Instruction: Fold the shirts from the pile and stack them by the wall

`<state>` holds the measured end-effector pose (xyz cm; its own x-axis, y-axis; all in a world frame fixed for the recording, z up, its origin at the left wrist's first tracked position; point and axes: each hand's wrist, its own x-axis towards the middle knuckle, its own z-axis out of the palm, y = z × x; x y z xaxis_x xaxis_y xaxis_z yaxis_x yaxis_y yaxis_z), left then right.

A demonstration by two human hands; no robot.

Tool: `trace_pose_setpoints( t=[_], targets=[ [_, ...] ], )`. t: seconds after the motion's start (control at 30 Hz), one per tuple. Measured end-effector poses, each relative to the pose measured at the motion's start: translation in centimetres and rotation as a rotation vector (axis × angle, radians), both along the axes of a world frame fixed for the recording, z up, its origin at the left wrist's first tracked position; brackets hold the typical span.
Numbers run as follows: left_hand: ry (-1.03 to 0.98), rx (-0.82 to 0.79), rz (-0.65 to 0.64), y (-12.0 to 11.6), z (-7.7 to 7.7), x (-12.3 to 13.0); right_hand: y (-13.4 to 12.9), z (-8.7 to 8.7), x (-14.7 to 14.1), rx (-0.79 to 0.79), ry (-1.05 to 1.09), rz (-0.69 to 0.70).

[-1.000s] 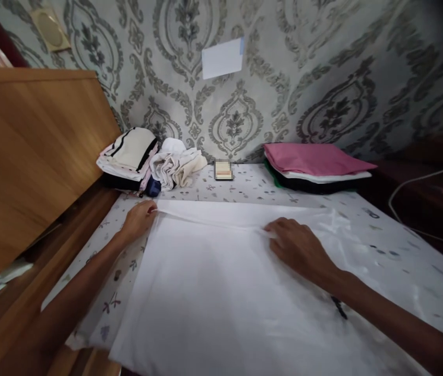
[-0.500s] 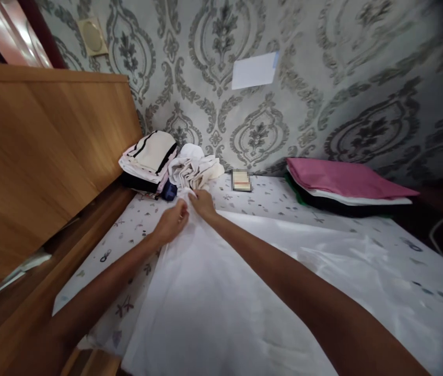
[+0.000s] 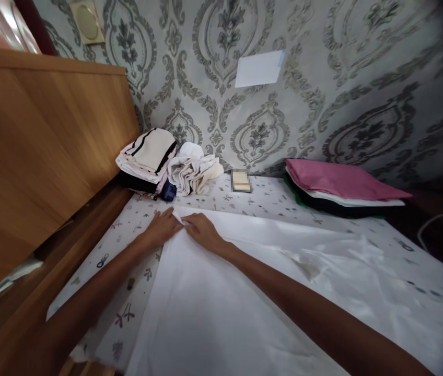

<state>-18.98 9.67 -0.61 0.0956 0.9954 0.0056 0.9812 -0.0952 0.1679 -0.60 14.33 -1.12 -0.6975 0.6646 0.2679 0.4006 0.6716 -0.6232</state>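
Observation:
A large white cloth (image 3: pixel 213 308) lies spread over a patterned bedsheet (image 3: pixel 135 261), smooth at the left and wrinkled at the right. My left hand (image 3: pixel 162 227) is closed at the cloth's far left corner, its fingertips on the edge. Right beside it, my right hand (image 3: pixel 203 231) pinches the same corner between thumb and fingers. A small fold of white fabric stands up between the two hands. Some fingertips are hidden by the cloth and the hands themselves.
Behind the hands are a stack of folded clothes (image 3: pixel 149 156), a bunched pile of whitish fabric (image 3: pixel 194 175) and a small blurred box (image 3: pixel 241 180). Pink folded fabric (image 3: pixel 342 178) tops a stack at the right. A wooden cabinet (image 3: pixel 49 130) borders the left, a patterned wall (image 3: pixel 213 109) the back.
Both hands have come down and nearer to me with the cloth's corner, which was lifted up by the bunched pile. It now lies lower, against the bedsheet.

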Motion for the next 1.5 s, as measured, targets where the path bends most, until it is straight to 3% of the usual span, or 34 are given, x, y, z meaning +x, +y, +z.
trace_pose_setpoints(
  t=[0.17,0.27,0.33,0.4,0.5,0.57,0.73,0.9,1.0,1.13,1.27,1.4,1.5],
  targets=[
    [0.108,-0.095,0.069,-0.8,2.4,-1.8,-3.0,1.8,5.0,0.031,-0.037,0.147],
    [0.139,0.038,0.100,-0.2,3.5,-2.0,-5.2,3.4,10.3,0.045,-0.080,0.103],
    [0.045,0.158,0.019,0.4,3.8,-1.0,-6.9,3.9,14.5,0.069,-0.065,-0.030],
    [-0.103,0.229,-0.117,0.5,3.9,1.2,-8.5,3.9,19.0,0.093,-0.033,-0.251],
    [-0.303,0.199,-0.334,0.0,4.3,6.4,-10.3,3.5,25.4,0.092,-0.010,-0.637],
    [-0.353,0.123,-0.468,-0.5,4.6,10.8,-10.5,3.3,29.0,0.070,-0.037,-0.813],
    [-0.237,-0.010,-0.793,-1.1,4.4,21.9,-7.2,3.4,34.3,-0.089,-0.213,-1.008],
    [-0.029,0.096,-0.876,0.2,3.2,29.0,-1.0,2.4,36.8,-0.082,-0.259,-1.046],
    [0.046,0.158,-0.898,0.6,3.7,30.2,2.0,1.6,38.3,-0.074,-0.273,-1.023],
    [0.141,0.096,-0.906,0.0,5.0,29.0,4.6,0.8,40.2,-0.107,-0.281,-0.993],
    [0.101,0.024,-0.891,-0.7,6.4,28.4,6.1,0.6,41.4,-0.134,-0.275,-0.969],
    [-0.051,-0.034,-0.906,-1.1,7.2,31.7,7.1,0.6,41.5,-0.153,-0.269,-0.959],
    [-0.003,-0.078,-0.931,-1.4,6.5,34.8,7.7,0.5,41.3,-0.161,-0.258,-0.956]
  ],
)
